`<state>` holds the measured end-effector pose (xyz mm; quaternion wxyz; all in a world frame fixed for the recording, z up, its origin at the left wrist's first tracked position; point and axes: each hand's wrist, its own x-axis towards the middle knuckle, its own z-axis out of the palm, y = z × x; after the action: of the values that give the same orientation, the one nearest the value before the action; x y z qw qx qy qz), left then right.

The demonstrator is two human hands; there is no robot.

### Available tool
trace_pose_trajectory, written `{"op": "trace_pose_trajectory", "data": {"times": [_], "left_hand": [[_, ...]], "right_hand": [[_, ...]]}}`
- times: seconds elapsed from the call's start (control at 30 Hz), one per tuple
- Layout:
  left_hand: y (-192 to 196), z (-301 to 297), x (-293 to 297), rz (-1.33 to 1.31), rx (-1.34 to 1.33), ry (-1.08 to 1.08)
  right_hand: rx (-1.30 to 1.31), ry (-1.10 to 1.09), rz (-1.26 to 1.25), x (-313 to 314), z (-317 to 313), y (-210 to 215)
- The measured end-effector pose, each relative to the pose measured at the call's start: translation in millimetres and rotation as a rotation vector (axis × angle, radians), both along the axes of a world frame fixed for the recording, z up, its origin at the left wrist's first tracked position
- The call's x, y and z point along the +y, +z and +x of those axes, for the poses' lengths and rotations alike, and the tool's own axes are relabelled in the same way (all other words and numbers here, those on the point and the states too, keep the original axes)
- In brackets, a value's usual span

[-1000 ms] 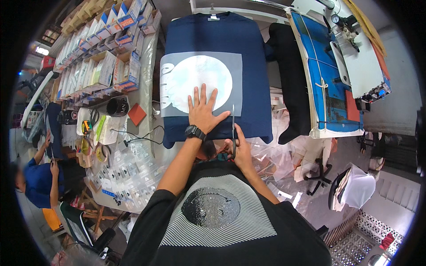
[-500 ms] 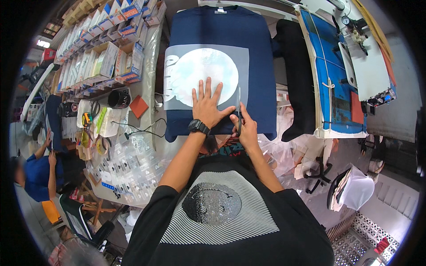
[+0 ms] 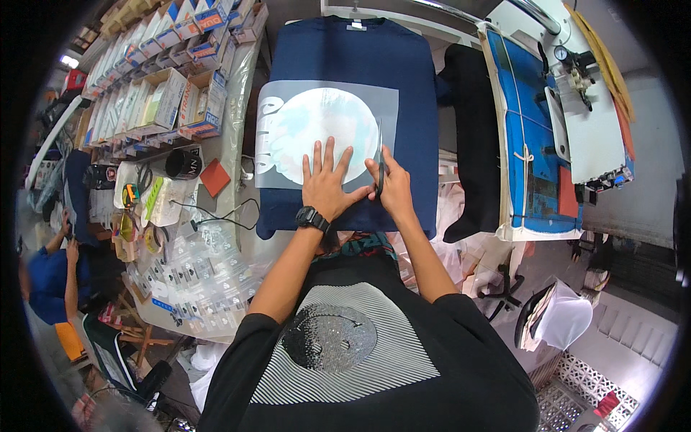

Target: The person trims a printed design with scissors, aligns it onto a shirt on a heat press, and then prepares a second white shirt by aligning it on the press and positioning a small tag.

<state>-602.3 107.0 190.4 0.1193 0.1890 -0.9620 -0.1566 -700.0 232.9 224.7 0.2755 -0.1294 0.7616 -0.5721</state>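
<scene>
A navy blue T-shirt (image 3: 345, 59) lies flat in front of me, collar at the far end. On it rests a translucent film sheet (image 3: 389, 105) with a large white, pale-tinted round print (image 3: 328, 115) and lettering along its left side. My left hand (image 3: 328, 183), a black watch on its wrist, lies spread over the lower part of the print. Just right of it, my right hand (image 3: 395, 186) grips dark-handled scissors (image 3: 380, 153), blades pointing away from me along the print's right edge. Exactly how the blades meet the film is too small to tell.
At left stand cardboard boxes (image 3: 160, 97), a black mug (image 3: 183, 163), an orange-red square (image 3: 214, 178), a black cable (image 3: 224, 214) and clear plastic packets (image 3: 205, 273). A black garment (image 3: 471, 144) and a blue press platen (image 3: 536, 129) lie right. A person (image 3: 54, 277) works far left.
My right hand and the scissors have moved farther from me along the film. My left hand keeps its place on the print. The whole view has shifted slightly.
</scene>
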Motion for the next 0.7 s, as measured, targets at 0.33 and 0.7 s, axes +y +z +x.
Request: {"op": "trace_pose_trajectory", "data": {"times": [0.33,0.7], "left_hand": [[4,-1,0,0.035,-0.004,-0.001],[10,14,-68,0.024,0.116,-0.103]], "right_hand": [[0.228,-0.060,0.023,-51,-101,9],[0.523,0.140,0.336,109,-10,13]]}}
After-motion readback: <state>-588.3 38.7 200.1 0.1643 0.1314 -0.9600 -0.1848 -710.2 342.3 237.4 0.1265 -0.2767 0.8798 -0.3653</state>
